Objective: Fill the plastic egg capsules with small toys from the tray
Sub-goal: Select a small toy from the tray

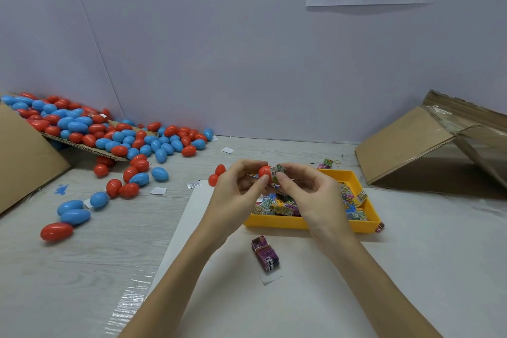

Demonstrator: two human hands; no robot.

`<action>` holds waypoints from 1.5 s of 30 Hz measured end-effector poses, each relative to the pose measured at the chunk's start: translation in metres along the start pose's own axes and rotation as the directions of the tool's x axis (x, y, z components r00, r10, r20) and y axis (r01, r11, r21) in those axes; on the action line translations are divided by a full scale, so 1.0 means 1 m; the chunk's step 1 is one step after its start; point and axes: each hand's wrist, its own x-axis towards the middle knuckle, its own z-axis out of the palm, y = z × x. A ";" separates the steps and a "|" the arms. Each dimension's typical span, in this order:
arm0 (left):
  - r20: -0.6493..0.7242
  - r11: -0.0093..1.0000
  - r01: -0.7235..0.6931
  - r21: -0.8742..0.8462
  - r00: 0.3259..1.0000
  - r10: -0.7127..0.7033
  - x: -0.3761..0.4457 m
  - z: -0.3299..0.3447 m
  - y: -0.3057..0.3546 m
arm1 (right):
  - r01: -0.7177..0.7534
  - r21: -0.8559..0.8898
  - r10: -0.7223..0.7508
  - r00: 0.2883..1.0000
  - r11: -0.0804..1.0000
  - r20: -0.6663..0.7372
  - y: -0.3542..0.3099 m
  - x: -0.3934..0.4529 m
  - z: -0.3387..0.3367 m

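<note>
My left hand point(238, 186) pinches a red egg capsule half point(264, 172) above the yellow tray point(277, 222). My right hand point(307, 191) pinches a small green-and-white wrapped toy point(277, 171), pushed against the open side of that red half. The tray holds several small wrapped toys point(277, 206). A purple wrapped toy point(265, 254) lies on the white sheet in front of the tray. Two red capsule pieces point(216, 174) sit just left of my left hand.
A heap of red and blue eggs point(109, 134) spills from a cardboard flap at the left, with strays point(74, 212) across the table. A tipped cardboard box point(428, 143) stands at the right. Paper scraps point(158, 191) and two loose toys point(326, 163) lie behind the tray.
</note>
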 end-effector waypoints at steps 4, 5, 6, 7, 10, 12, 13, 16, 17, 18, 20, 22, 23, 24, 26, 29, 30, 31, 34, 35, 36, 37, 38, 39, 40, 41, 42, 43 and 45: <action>-0.005 1.000 -0.012 0.010 1.000 0.012 -0.001 0.000 0.002 | 0.024 -0.023 -0.025 0.998 0.999 -0.049 0.001 -0.002 0.006; -0.010 1.000 -0.015 0.018 1.000 0.016 0.000 0.001 0.002 | 0.021 -0.014 -0.021 0.998 1.000 -0.058 0.001 -0.002 0.007; -0.015 0.999 -0.018 0.026 1.000 0.019 0.000 0.001 0.002 | 0.017 -0.002 -0.017 0.998 1.000 -0.067 0.002 -0.003 0.007; -0.020 0.999 -0.021 0.032 1.000 0.021 0.000 0.001 0.002 | 0.013 0.009 -0.013 0.997 1.000 -0.076 0.002 -0.002 0.007; -0.016 0.999 -0.023 0.035 1.000 0.024 0.000 0.001 0.001 | 0.003 0.035 0.000 0.996 0.999 -0.088 0.002 -0.003 0.007; -0.010 0.999 -0.026 0.039 1.000 0.026 0.001 0.000 0.000 | -0.006 0.037 0.009 0.996 0.999 -0.087 0.002 -0.003 0.008; -0.007 0.999 -0.028 0.035 1.000 0.029 0.001 0.000 -0.001 | -0.011 0.040 0.014 0.996 0.999 -0.086 0.002 -0.003 0.008; -0.004 0.999 -0.038 0.013 0.999 0.038 0.001 0.000 -0.002 | -0.026 0.059 0.031 0.996 0.998 -0.086 0.001 -0.003 0.010; -0.003 0.999 -0.041 0.013 0.999 0.041 0.001 0.000 -0.002 | -0.030 0.055 0.034 0.996 0.998 -0.085 0.001 -0.003 0.010; -0.001 0.999 -0.044 0.013 0.999 0.044 0.001 0.000 -0.002 | -0.032 0.047 0.036 0.996 0.998 -0.083 0.001 -0.004 0.010; 0.005 0.999 -0.051 0.007 0.999 0.051 0.001 0.000 -0.002 | -0.038 0.031 0.041 0.996 0.999 -0.080 0.000 -0.004 0.010; 0.005 0.998 -0.067 -0.010 0.998 0.067 0.000 0.000 -0.002 | -0.044 0.036 0.047 0.996 0.998 -0.075 -0.001 -0.004 0.010; 0.002 0.997 -0.076 -0.022 0.997 0.076 0.000 0.001 -0.002 | -0.047 0.043 0.050 0.996 0.998 -0.069 -0.001 -0.004 0.010; -0.003 0.996 -0.084 -0.036 0.996 0.084 -0.001 0.002 -0.001 | -0.050 0.052 0.053 0.997 0.997 -0.061 -0.002 -0.005 0.010; -0.020 0.993 -0.097 -0.061 0.995 0.096 -0.002 0.004 -0.002 | -0.072 0.089 0.076 0.996 0.993 -0.045 -0.004 -0.005 0.009; -0.035 0.992 -0.116 -0.058 0.993 0.114 -0.002 0.007 -0.003 | -0.217 0.265 0.218 0.976 0.939 0.027 -0.008 -0.005 0.008; -0.035 0.990 -0.141 -0.011 0.989 0.140 -0.003 0.008 -0.003 | -0.299 0.351 0.285 0.954 0.888 0.090 -0.010 -0.005 0.008; -0.030 0.982 -0.180 0.061 0.983 0.182 -0.003 0.009 -0.004 | -0.382 0.428 0.345 0.924 0.819 0.166 -0.012 -0.005 0.008; -0.003 0.926 -0.291 0.242 0.954 0.301 -0.003 0.009 -0.005 | -0.563 0.572 0.446 0.825 0.597 0.348 -0.018 -0.006 0.008; 0.001 0.911 -0.311 0.271 0.946 0.323 -0.002 0.009 -0.005 | -0.599 0.589 0.462 0.798 0.543 0.386 -0.019 -0.005 0.008; 0.003 0.898 -0.326 0.295 0.940 0.341 -0.002 0.008 -0.005 | -0.629 0.591 0.475 0.775 0.505 0.418 -0.020 -0.005 0.007; 0.005 0.886 -0.338 0.317 0.935 0.355 -0.002 0.007 -0.005 | -0.656 0.582 0.484 0.752 0.480 0.448 -0.020 -0.005 0.007; 0.005 0.877 -0.348 0.332 0.930 0.368 -0.001 0.005 -0.006 | -0.679 0.569 0.485 0.732 0.463 0.479 -0.021 -0.005 0.005; 0.006 0.870 -0.358 0.340 0.926 0.379 -0.001 0.004 -0.006 | -0.698 0.556 0.481 0.715 0.451 0.507 -0.021 -0.005 0.004; 0.011 0.863 -0.368 0.345 0.921 0.388 -0.001 0.003 -0.006 | -0.711 0.544 0.476 0.703 0.447 0.528 -0.020 -0.005 0.003; 0.022 0.855 -0.381 0.352 0.917 0.399 -0.001 0.002 -0.006 | -0.718 0.534 0.476 0.696 0.447 0.537 -0.020 -0.005 0.003; 0.034 0.844 -0.394 0.365 0.911 0.411 -0.001 0.002 -0.006 | -0.721 0.531 0.482 0.692 0.445 0.537 -0.020 -0.005 0.003; 0.043 0.831 -0.403 0.382 0.906 0.420 -0.001 0.002 -0.007 | -0.724 0.536 0.493 0.689 0.433 0.531 -0.020 -0.005 0.004; 0.037 0.824 -0.406 0.396 0.903 0.427 0.000 0.000 -0.006 | -0.733 0.555 0.513 0.676 0.394 0.529 -0.020 -0.005 0.004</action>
